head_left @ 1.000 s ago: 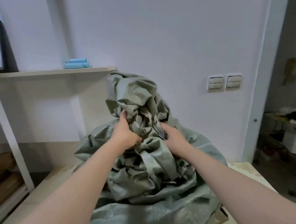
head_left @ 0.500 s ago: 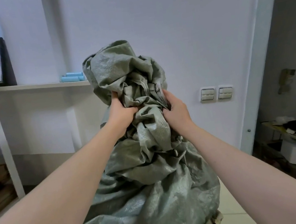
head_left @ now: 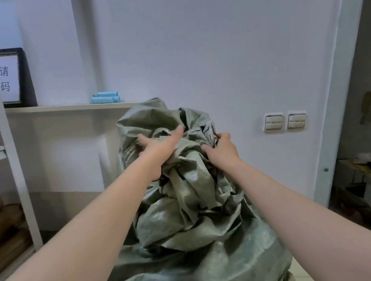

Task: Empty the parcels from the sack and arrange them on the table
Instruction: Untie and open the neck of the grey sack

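Sack [head_left: 192,223] of grey-green woven cloth fills the middle of the view. Its long axis is upright: the bulky body spreads low and toward the person, and the crumpled, gathered top rises on the far side.

Both hands are at that top. The right hand [head_left: 223,150] is on the top's right side with its fingers [head_left: 212,142] curled into the folds, so its grip is closed on the sack. The left hand [head_left: 161,152] lies across the top's left side, fingers straight and thumb lifted. Its grip is slack, flat against the cloth rather than clenched round it.

No parcels show; they are probably inside the body of the sack, below both hands and between the forearms. I cannot tell where the mouth is, and the sack's own bulk hides what it rests on.

Since only the right hand has hold, the left probably needs a fresh grip on the top before the sack can be tipped or opened.

Beyond the sack, wall switches [head_left: 285,121] sit right of its top, and blue rolls [head_left: 106,98] lie on a shelf [head_left: 54,109] up to its left.
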### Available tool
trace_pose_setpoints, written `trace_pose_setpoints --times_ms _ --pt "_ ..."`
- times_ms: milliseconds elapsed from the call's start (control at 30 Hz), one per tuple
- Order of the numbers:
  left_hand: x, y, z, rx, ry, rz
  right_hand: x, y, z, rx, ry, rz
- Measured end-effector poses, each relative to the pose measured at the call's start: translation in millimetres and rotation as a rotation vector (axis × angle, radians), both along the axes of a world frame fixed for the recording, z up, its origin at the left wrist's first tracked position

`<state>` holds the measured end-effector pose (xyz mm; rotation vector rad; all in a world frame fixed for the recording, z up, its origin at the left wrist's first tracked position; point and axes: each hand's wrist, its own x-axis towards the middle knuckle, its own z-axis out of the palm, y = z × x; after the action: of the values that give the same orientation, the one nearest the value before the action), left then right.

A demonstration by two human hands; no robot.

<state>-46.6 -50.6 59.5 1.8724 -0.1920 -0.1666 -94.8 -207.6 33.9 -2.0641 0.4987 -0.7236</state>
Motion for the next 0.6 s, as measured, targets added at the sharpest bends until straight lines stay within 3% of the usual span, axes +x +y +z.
trace_pose_setpoints --times_ms 100,233,300,400,500,600 --pt "8 24 8 0.166 -0.272 -0.169 21 26 11 0.078 -0.107 0.003" --pt "40 71 7 0.223 -0.580 0.179 54 68 17 0.174 -0.188 0.240" --pt "60 96 -2 0.345 -0.597 0.391 67 97 12 0.263 -0.174 0.386" --pt "76 123 -16 0.637 -0.491 0.542 85 133 -6 0.146 -0.049 0.524" --pt "75 128 -18 0.670 -0.630 0.444 100 148 -26 0.100 0.018 0.537" --pt "67 112 -21 0.715 -0.748 0.028 109 145 -34 -0.076 0.059 0.438"
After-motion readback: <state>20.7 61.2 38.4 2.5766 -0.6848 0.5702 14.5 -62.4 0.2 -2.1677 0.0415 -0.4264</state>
